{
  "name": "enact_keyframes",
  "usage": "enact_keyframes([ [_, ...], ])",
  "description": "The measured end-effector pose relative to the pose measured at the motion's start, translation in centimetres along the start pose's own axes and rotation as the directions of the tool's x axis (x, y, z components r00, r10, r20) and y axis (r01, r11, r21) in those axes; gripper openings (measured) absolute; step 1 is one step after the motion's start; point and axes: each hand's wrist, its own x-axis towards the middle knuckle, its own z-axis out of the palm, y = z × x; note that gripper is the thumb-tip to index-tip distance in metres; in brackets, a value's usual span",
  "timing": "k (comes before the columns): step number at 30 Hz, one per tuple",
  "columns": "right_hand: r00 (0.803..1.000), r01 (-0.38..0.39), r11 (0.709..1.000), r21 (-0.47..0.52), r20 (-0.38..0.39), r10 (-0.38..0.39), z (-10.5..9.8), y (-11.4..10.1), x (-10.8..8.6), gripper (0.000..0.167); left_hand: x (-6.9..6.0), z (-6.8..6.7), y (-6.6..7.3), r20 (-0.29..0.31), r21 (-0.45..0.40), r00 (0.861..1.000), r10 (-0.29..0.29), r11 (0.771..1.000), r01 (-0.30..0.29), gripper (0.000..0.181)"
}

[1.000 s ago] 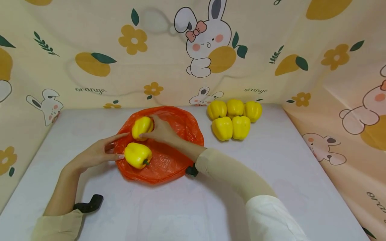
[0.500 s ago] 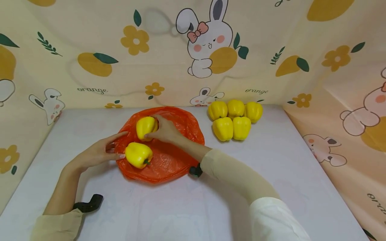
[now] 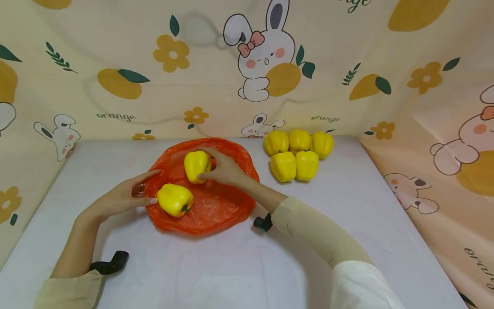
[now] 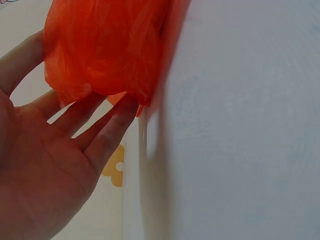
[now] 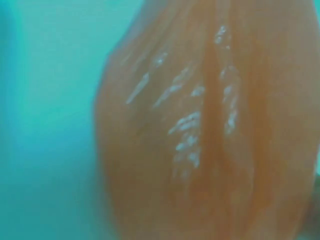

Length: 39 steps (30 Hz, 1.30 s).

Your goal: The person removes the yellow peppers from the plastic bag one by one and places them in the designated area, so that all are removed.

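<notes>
In the head view a red plastic bag (image 3: 216, 206) lies spread with its mouth upward. Inside it, toward the left, rests one yellow bell pepper (image 3: 175, 200) on its side. My right hand (image 3: 225, 169) reaches in and grips a second yellow bell pepper (image 3: 197, 166) by its right side, thumb in front. My left hand (image 3: 119, 197) is at the bag's left edge, thumb and fingers spread and touching it. The left wrist view has the left hand's extended fingers (image 4: 117, 122) against the bag's outer side. The right wrist view is blurred and filled mostly by red plastic (image 5: 200, 125).
Several more yellow bell peppers (image 3: 295, 150) stand in two rows right of the bag on the white table (image 3: 224, 274). A patterned cloth wall (image 3: 216, 81) rises behind the table. Black wrist devices (image 3: 109, 262) are on both forearms.
My right hand has moved the gripped bell pepper rightward inside the bag, away from the other one. The left hand has stayed nearly still at the bag's edge.
</notes>
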Motion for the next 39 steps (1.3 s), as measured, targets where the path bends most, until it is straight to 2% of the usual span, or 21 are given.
enact_keyframes([
  [12,0.998,0.055,0.997,0.061,-0.006,-0.055,-2.4,0.7,-1.7,0.082,-0.4,0.1,-0.1,0.012,0.007,1.0,0.014,1.0,-0.014,0.077],
  [17,0.994,0.105,0.991,0.084,-0.004,-0.106,-3.6,0.9,-2.1,0.082,-0.6,0.0,-0.2,0.006,0.011,1.0,0.021,1.0,-0.021,0.075],
  [25,0.995,0.098,0.994,0.054,-0.04,-0.096,-6.1,1.5,-3.3,0.082,-0.4,0.0,0.1,0.004,0.01,0.998,0.068,0.998,-0.068,0.073],
  [29,0.992,0.124,0.986,0.114,-0.042,-0.12,-7.3,2.2,-3.8,0.081,-0.3,-0.1,0.1,0.003,0.016,0.998,0.058,0.998,-0.058,0.073],
  [33,0.995,0.097,0.981,0.167,-0.044,-0.091,-8.5,2.9,-4.8,0.081,-0.4,0.0,0.1,0.006,0.016,0.998,0.059,0.998,-0.059,0.072],
  [39,0.999,0.036,0.98,0.194,-0.046,-0.028,-10.4,3.5,-6.2,0.082,-0.4,0.0,0.0,0.009,0.033,0.998,0.063,0.997,-0.063,0.071],
])
